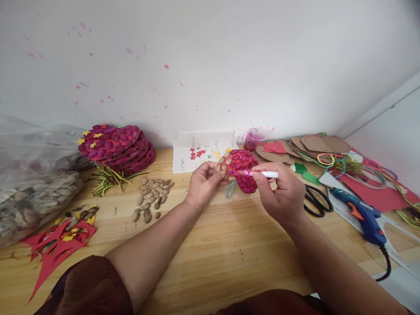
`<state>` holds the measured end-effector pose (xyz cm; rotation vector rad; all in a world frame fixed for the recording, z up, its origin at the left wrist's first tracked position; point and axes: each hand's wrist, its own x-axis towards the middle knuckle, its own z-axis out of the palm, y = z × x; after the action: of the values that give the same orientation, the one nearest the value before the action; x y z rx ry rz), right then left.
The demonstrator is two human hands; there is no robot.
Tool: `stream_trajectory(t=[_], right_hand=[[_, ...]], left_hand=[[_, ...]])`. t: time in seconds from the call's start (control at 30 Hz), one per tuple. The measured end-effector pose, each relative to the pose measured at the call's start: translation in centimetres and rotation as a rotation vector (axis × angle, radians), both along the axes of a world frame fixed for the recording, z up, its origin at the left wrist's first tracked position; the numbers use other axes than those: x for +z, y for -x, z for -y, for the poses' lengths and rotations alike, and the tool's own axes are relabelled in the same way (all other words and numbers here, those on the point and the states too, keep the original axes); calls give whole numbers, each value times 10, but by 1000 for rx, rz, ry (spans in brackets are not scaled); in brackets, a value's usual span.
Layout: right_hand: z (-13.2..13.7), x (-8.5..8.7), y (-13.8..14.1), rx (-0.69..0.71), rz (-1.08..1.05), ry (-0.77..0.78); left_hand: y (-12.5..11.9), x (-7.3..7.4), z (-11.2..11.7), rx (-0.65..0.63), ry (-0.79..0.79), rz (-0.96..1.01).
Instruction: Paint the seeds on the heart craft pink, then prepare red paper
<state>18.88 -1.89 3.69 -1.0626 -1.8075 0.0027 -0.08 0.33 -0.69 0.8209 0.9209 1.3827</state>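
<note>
My left hand (203,181) pinches the left edge of a round disc covered in peanut shells (241,168), most of them painted magenta, a few near the edge still bare tan. A teal cord loop (230,189) hangs from the disc. My right hand (282,190) grips a white-handled paintbrush (267,174) whose pink tip touches the disc's face. Both hands hover above the wooden table (210,245).
A stack of finished magenta shell discs (114,146) sits at back left, loose peanut shells (152,194) in front, a plastic bag of shells (33,183) at far left, red paper scraps (55,243). A paint cup (253,139), cardboard circles (315,143), scissors (315,201), blue glue gun (364,216) lie right.
</note>
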Motion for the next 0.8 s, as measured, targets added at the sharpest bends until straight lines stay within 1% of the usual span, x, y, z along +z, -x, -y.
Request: stream_trajectory(t=[0.23,0.47,0.63,0.8], right_hand=[[2,1,1,-10,10,-7],[2,1,1,34,35,-49],[0,-1,-2,15,23,-49],[1,2,0,50,32,-56]], left_hand=[[0,1,1,3,-2,-5],[0,1,0,-17,-7,6],[0,-1,-1,-13,-4,-4],[0,0,0,-19,-12,5]])
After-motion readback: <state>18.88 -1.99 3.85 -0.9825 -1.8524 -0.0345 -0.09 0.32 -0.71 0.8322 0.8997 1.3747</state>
